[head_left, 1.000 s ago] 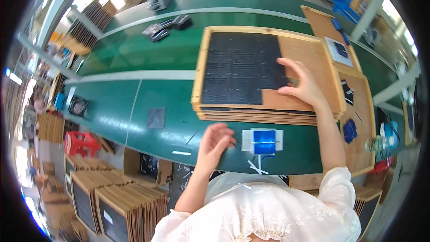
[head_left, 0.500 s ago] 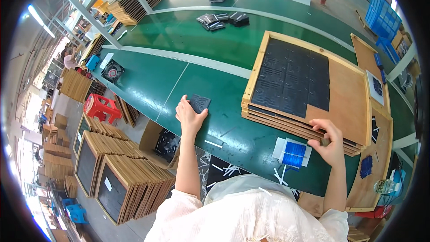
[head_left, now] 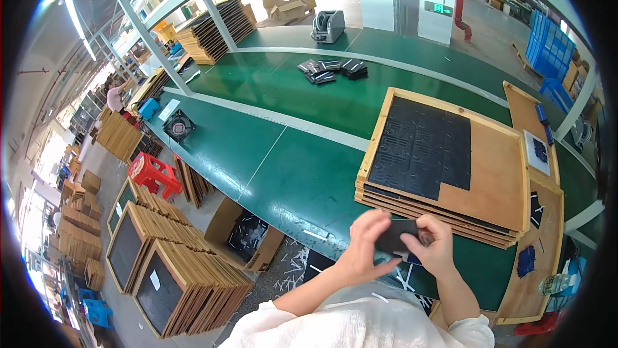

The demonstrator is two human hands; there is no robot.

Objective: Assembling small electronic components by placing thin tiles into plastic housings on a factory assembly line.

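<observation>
Just over the near edge of the green table, a dark square plate (head_left: 394, 237) is tilted between my two hands. My right hand (head_left: 438, 245) grips its right side, thumb on the face and the other fingers behind it. Beside the left edge is my left hand (head_left: 365, 248), slightly blurred, its thumb apart below the plate and its fingers loosely curved. A small object by the right fingers is too covered to name. Right behind the hands, a blue bundle (head_left: 412, 258) is mostly hidden. Thin white strips (head_left: 404, 276) lie close by it.
Stacked wooden trays (head_left: 496, 187) stand at the right, the top one partly covered with black grooved plates (head_left: 418, 145). A small fan (head_left: 178, 127) sits far left on the green table (head_left: 290, 174). Below the table edge are a cardboard box (head_left: 267, 254) and stacked framed boards (head_left: 193, 283).
My left hand has brought the dark square plate from the table toward me and rightward. My right hand has come in from the tray edge and taken hold of it. The view has shifted.
</observation>
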